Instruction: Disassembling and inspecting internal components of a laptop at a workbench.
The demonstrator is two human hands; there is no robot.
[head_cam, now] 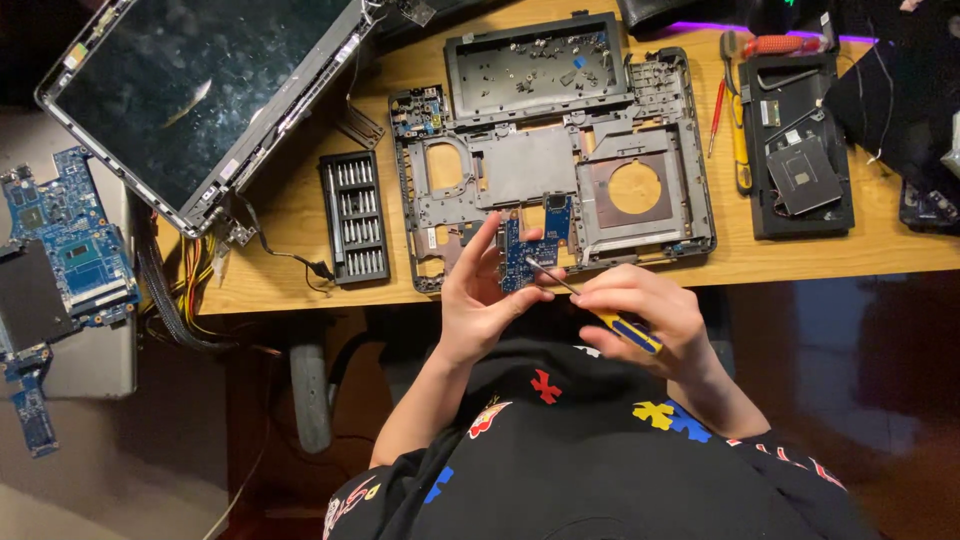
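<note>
Our left hand (478, 295) pinched a small blue board (528, 250) between thumb and fingers, closed on its lower edge, and held it upright just above the table's near edge. Our right hand (640, 310) was wrapped shut around a screwdriver (600, 315) with a yellow-and-blue handle — its thin shaft ran up and left from the fist, and the tip touched the board's face just right of our left thumb.

Directly beyond the board lay the grey laptop chassis (540, 165), stripped, with a round hole in the copper-toned patch above our right hand. Its upper tray held a scatter of small loose parts, too small to tell apart. Left of our left hand sat an open bit case (353, 218), its rows filled with silver bits. Farther left, the detached screen (200, 90) rested tilted, and a motherboard (70, 240) lay past the table's edge. Up and right of the right hand — a black tray (800, 150) holding a square grey part, with a red screwdriver (716, 118) beside it.
</note>
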